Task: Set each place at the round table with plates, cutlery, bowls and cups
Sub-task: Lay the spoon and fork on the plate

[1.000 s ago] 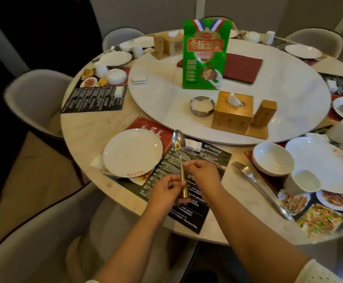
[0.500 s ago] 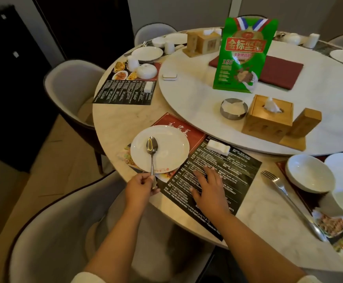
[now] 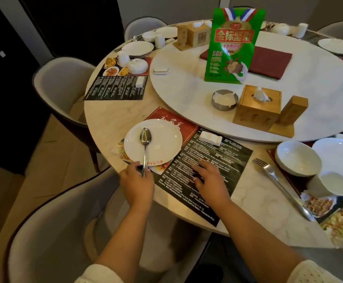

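The metal spoon [image 3: 145,146] lies with its bowl face up over the white plate [image 3: 160,139], the handle running back past the plate's near rim into the left hand [image 3: 137,183], whose fingers curl around the handle's end and pinch it. The plate sits on the left part of a black-and-red paper placemat [image 3: 209,160] at the near edge of the round marble table [image 3: 109,117]. The right hand [image 3: 210,178] rests flat on the placemat's black printed part, fingers spread and fairly straight, holding nothing. A small white rectangular rest [image 3: 210,138] lies on the mat near the plate's far right side. To the right, a fork [image 3: 279,182] lies on the bare tabletop, just beside the next setting's white bowl [image 3: 297,157], a cup [image 3: 333,183] and a large plate [image 3: 342,154]. On the raised turntable [image 3: 187,88] stand a wooden tissue box [image 3: 257,108], a metal ashtray [image 3: 224,99] and a green card sign [image 3: 233,45]. Grey upholstered chairs [image 3: 62,84] ring the table.
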A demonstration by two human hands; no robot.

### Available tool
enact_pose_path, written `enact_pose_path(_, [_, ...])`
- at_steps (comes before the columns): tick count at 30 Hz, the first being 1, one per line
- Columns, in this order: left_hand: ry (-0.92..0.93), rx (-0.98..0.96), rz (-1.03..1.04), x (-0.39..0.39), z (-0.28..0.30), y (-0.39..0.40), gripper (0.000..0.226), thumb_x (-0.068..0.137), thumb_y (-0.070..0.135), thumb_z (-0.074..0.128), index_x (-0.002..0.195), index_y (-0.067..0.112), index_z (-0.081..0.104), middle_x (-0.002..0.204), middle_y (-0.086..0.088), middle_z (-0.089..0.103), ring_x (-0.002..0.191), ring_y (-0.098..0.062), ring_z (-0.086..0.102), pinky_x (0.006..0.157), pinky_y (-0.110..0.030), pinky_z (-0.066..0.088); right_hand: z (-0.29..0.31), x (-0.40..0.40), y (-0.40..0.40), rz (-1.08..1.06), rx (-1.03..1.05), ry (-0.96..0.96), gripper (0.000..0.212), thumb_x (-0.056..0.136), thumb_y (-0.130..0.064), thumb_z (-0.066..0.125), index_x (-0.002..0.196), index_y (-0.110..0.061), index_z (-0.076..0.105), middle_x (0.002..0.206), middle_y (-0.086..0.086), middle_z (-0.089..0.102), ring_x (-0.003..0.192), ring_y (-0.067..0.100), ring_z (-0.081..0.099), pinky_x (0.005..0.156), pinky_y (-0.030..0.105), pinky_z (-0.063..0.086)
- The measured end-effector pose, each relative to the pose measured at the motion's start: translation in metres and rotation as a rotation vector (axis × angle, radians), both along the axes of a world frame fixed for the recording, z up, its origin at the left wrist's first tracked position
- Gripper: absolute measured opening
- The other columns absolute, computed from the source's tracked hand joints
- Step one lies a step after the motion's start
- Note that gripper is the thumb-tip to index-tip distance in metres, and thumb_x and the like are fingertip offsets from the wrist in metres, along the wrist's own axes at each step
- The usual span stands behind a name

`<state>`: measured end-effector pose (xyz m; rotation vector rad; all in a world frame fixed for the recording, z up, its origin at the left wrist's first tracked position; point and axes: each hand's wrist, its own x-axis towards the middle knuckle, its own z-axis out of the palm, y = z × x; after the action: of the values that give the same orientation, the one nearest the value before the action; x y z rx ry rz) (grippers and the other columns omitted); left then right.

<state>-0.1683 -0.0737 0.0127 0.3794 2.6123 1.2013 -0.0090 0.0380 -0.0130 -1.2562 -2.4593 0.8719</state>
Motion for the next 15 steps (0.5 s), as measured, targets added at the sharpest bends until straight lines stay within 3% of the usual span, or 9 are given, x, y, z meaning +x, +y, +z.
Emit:
enact_pose_path(2, [0.189, -0.009, -0.041, 0.024, 0.006, 0.007, 0.039, 0.087, 0.016, 0.063, 0.125, 0.015, 0.056, 0.131, -0.012, 0.047, 0.12, -0.028, 0.044, 0.093, -0.038, 0.042, 0.008, 0.016, -0.001, -0.13, 0.051, 0.08, 0.033, 0.095, -0.015, 0.057, 0.127, -0.018, 0.063, 0.134, -0.001, 0.055, 0.129, 0.014, 0.039, 0.108, 0.02, 0.025])
enact_pose_path(4, [0.307, 0.081, -0.239, 0.05, 0.005, 0.02, 0.034, 0.084, 0.013, 0.064, 0.118, 0.018, 0.059, 0.124, -0.007, 0.049, 0.118, -0.026, 0.046, 0.095, -0.036, 0.042, 0.015, 0.036, 0.0, -0.293, 0.088, 0.133, 0.027, 0.095, -0.014, 0.056, 0.118, -0.017, 0.068, 0.121, -0.001, 0.06, 0.119, 0.013, 0.044, 0.099, 0.017, 0.03])
enact_pose_path(9, [0.27, 0.057, -0.792, 0.109, -0.016, 0.054, 0.026, 0.089, 0.018, 0.06, 0.113, 0.027, 0.062, 0.125, 0.012, 0.046, 0.119, -0.005, 0.043, 0.097, -0.018, 0.036, 0.019, 0.098, 0.015, -0.724, 0.136, 0.16, 0.023, 0.09, -0.011, 0.061, 0.111, -0.016, 0.067, 0.124, 0.005, 0.054, 0.12, 0.02, 0.048, 0.099, 0.024, 0.036])
enact_pose_path(12, [0.181, 0.004, -0.922, 0.128, -0.033, 0.063, 0.036, 0.091, 0.022, 0.06, 0.127, 0.025, 0.058, 0.143, 0.01, 0.04, 0.133, -0.01, 0.036, 0.11, -0.028, 0.035, 0.014, 0.13, 0.03, -0.756, 0.16, 0.02, 0.029, 0.089, -0.004, 0.057, 0.117, -0.007, 0.062, 0.122, 0.012, 0.051, 0.117, 0.026, 0.045, 0.093, 0.027, 0.037])
enact_pose_path(15, [0.222, -0.046, -0.931, 0.136, -0.041, 0.063, 0.044, 0.091, 0.027, 0.06, 0.135, 0.026, 0.053, 0.151, 0.008, 0.034, 0.139, -0.014, 0.029, 0.116, -0.037, 0.029, 0.008, 0.146, 0.041, -0.692, 0.249, -0.133, 0.027, 0.091, 0.0, 0.05, 0.112, -0.005, 0.065, 0.11, 0.015, 0.057, 0.106, 0.028, 0.049, 0.085, 0.03, 0.04])
